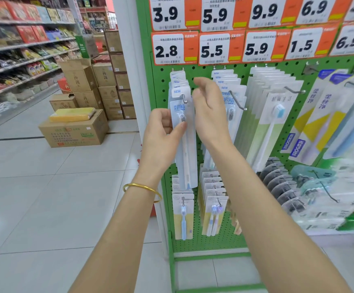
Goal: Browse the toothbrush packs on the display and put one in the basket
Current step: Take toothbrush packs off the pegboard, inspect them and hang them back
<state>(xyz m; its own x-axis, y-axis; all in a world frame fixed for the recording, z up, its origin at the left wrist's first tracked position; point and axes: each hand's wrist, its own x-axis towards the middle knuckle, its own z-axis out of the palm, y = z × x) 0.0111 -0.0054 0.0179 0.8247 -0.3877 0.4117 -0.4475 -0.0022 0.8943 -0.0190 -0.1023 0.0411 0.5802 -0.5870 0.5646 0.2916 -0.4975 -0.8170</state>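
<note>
Toothbrush pack [185, 144] being pinched at 9 o'clock edge by left grip [164, 132]; right grip [210, 108] being held spread, empty. Pack being judged light, flexible, slick; card edges being preferred.

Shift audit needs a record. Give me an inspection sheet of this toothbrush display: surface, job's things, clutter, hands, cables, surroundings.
Surface: green pegboard, hooks loaded with hanging packs; price tags above.
Job's things: front toothbrush pack at the leftmost upper hook, upright; cannot tell whether it is off the hook. Basket not in view.
Clutter: nothing seen.
Hands: left hand pinches that pack between thumb and fingers, gold bangle on its wrist; right hand open, raised before the hooks, holding nothing.
Cables: nothing seen.
Surroundings: tiled floor, stacked cardboard boxes to the left, stocked shelves beyond.
</note>
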